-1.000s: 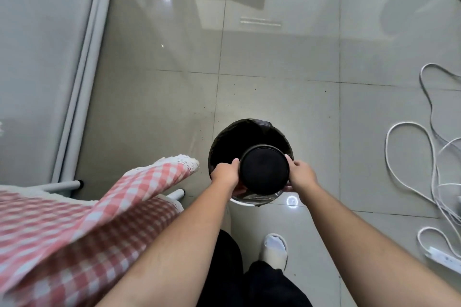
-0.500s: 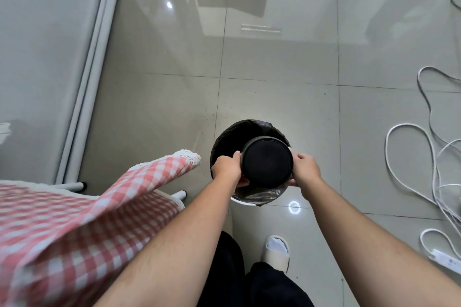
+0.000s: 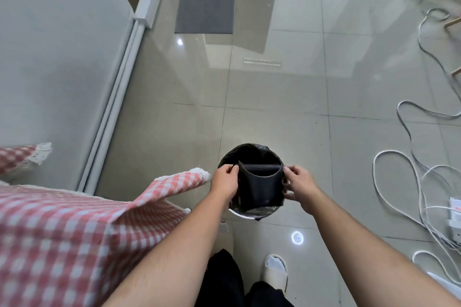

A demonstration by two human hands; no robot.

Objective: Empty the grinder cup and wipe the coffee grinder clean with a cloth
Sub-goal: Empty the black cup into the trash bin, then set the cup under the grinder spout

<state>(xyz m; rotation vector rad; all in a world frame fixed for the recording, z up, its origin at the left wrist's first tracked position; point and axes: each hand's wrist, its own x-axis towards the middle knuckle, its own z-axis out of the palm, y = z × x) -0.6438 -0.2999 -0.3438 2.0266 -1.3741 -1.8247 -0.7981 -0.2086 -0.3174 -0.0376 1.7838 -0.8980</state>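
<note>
Two hands, one cup, one bin

Both my hands grip one black grinder cup: left hand on its left side, right hand on its right. I hold it above one bin with black liner.

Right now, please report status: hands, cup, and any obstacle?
Left hand and right hand both grip the black grinder cup. Cup tilted over lined bin. Nothing blocking.

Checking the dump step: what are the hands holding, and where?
Both hands grip the black cylindrical cup by its sides, left hand and right hand opposite, over the black-lined bin.
</note>
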